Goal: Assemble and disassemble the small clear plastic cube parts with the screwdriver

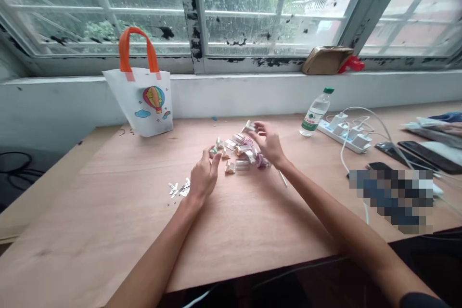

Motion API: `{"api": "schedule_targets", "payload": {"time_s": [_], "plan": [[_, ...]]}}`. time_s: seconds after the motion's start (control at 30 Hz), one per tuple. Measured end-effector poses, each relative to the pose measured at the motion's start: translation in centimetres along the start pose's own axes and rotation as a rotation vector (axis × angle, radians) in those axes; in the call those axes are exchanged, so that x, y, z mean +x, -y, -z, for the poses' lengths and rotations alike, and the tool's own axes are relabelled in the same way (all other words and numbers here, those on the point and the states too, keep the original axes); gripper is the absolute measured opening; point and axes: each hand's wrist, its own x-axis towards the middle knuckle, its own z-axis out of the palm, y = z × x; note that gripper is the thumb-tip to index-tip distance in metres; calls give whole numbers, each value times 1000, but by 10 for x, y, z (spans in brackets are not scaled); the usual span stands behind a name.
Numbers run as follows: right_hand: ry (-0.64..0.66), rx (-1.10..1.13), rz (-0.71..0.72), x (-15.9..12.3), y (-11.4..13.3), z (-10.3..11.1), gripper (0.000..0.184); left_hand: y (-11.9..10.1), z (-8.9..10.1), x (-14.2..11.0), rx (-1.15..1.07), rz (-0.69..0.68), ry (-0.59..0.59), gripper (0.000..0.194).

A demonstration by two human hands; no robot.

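A loose heap of small wrapped packets [236, 154] in white, silver and pink lies on the plywood table [119, 211]. My right hand [266, 142] is above the heap's far edge, pinching one pale packet [248, 126] between its fingertips. My left hand [204, 176] rests at the near left of the heap, fingers apart, its fingertips beside a small packet [214, 150]. Several silvery scraps [179, 188] lie on the wood left of that hand. A thin white stick [283, 178] lies just below my right wrist.
A white tote bag [149, 110] with orange handles and a balloon print stands at the left. A water bottle [315, 112] and a power strip [342, 134] with white chargers and cables sit right, near dark phones [420, 156]. A pixelated patch covers the front right.
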Motion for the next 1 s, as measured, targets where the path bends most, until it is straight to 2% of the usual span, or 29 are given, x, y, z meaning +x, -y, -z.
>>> {"api": "schedule_targets", "payload": {"time_s": [0.07, 0.17, 0.27, 0.37, 0.43, 0.53, 0.7, 0.77, 0.9, 1.0], "plan": [[80, 66, 264, -35, 32, -17, 42, 0, -2, -2, -138, -23, 74, 59], [82, 33, 379, -71, 59, -35, 40, -1, -6, -3, -364, 2, 181, 53], [59, 60, 382, -81, 59, -43, 40, -1, -4, 0, -591, 101, 215, 46], [55, 144, 354, -80, 52, -42, 41, 1, 6, 6, -722, 115, 296, 46], [52, 211, 322, -80, 52, -39, 40, 3, 15, 9, -748, 94, 345, 47], [92, 292, 261, -83, 59, -37, 38, 2, 26, 8, -752, 93, 348, 45], [103, 296, 209, -86, 67, -37, 37, -2, 40, 7, -673, 67, 410, 44], [84, 299, 200, -85, 63, -35, 38, 2, 48, 9, -655, 59, 374, 45], [13, 304, 186, -83, 50, -30, 40, 25, 79, 11, -637, 67, 138, 51], [47, 321, 221, -87, 46, -31, 42, 43, 102, -2, -384, 67, 83, 54]]}}
